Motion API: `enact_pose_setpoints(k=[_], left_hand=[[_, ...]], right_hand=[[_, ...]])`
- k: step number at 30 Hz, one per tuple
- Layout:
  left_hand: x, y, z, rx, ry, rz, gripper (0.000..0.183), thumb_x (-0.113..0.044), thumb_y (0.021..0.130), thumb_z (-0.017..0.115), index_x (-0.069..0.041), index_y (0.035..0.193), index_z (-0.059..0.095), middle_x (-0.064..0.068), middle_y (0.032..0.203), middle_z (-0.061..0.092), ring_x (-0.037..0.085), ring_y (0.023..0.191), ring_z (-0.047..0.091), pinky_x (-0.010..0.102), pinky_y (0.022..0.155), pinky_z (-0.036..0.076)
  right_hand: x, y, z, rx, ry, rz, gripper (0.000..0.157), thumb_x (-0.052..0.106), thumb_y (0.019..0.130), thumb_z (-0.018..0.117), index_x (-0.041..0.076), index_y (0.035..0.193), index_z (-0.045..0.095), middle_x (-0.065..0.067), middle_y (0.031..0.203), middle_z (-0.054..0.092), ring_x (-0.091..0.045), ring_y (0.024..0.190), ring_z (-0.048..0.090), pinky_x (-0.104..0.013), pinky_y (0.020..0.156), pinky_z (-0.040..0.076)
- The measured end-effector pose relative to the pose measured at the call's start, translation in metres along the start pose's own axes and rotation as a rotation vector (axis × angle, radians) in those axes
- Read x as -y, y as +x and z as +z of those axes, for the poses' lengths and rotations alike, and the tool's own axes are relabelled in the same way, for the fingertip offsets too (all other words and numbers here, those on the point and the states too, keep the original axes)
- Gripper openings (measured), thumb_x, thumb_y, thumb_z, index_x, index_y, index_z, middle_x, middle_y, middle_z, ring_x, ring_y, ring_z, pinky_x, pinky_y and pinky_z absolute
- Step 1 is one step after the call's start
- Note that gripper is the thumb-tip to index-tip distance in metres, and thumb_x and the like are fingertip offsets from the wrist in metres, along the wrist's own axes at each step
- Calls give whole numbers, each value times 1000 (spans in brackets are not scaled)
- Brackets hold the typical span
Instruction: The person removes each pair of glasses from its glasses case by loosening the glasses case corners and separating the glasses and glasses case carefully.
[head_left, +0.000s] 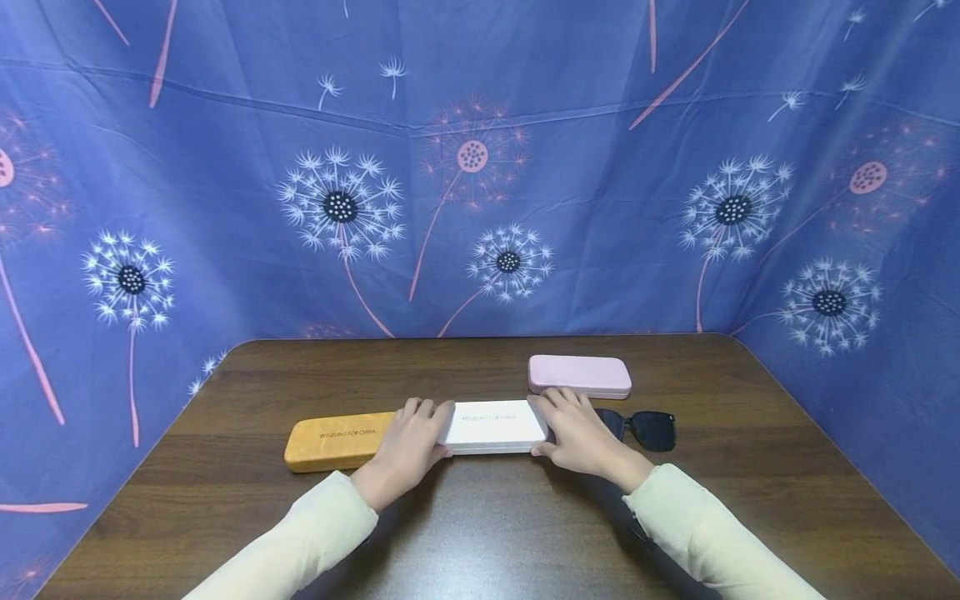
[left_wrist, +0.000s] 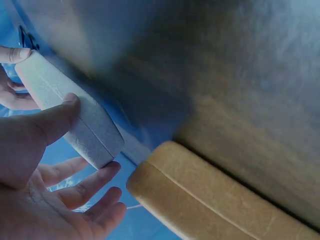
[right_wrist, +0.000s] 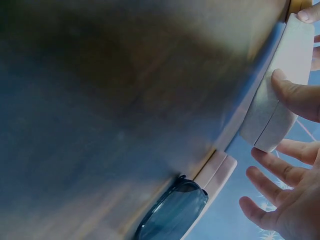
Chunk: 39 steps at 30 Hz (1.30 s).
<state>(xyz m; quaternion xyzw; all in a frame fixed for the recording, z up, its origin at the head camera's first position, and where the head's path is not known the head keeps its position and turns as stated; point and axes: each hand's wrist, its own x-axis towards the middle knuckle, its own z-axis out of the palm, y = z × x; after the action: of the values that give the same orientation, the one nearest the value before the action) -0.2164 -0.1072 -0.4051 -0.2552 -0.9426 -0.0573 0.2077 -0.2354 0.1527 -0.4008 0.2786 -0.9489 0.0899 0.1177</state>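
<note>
A white glasses case with faint lettering on its lid lies between both hands near the middle of the table. My left hand grips its left end, thumb on the near side and fingertips at the far edge. The right end is held the same way by my right hand. In the left wrist view the white case looks closed, a seam running along its side. Just left of my left hand lies a yellow glasses case, partly covered by that hand. Dark sunglasses sit right of my right hand, partly hidden behind it.
Behind the right hand a pink glasses case lies on the brown wooden table. A blue cloth with dandelion prints hangs at the back and sides. Something dark peeks out by the right sleeve; its kind cannot be told.
</note>
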Motion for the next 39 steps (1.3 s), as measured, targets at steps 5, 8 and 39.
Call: enact_pose_setpoints(k=[5,8,39], left_hand=[[-3,-9,0,-15,7,7,58,-29,64,80,-9,112,53,10,91,63,30,90,56,39,74,45],[-5,-14,0,-23,9,14,59,-31,64,79,-9,112,53,9,90,63,29,89,56,38,73,45],[-16,-29,-5,-14,22,43,67,-39,62,79,-7,115,53,7,93,64,27,94,56,39,80,47]], right_hand=[[3,-7,0,4,4,-6,72,37,67,77,5,126,51,-9,119,55,-27,111,49,-48,91,39],[4,-12,0,-2,1,-18,72,37,66,78,4,125,51,-9,119,56,-27,110,49,-48,89,39],[5,-34,1,-6,-10,-78,75,43,62,78,5,122,54,-7,112,58,-26,107,51,-51,90,39]])
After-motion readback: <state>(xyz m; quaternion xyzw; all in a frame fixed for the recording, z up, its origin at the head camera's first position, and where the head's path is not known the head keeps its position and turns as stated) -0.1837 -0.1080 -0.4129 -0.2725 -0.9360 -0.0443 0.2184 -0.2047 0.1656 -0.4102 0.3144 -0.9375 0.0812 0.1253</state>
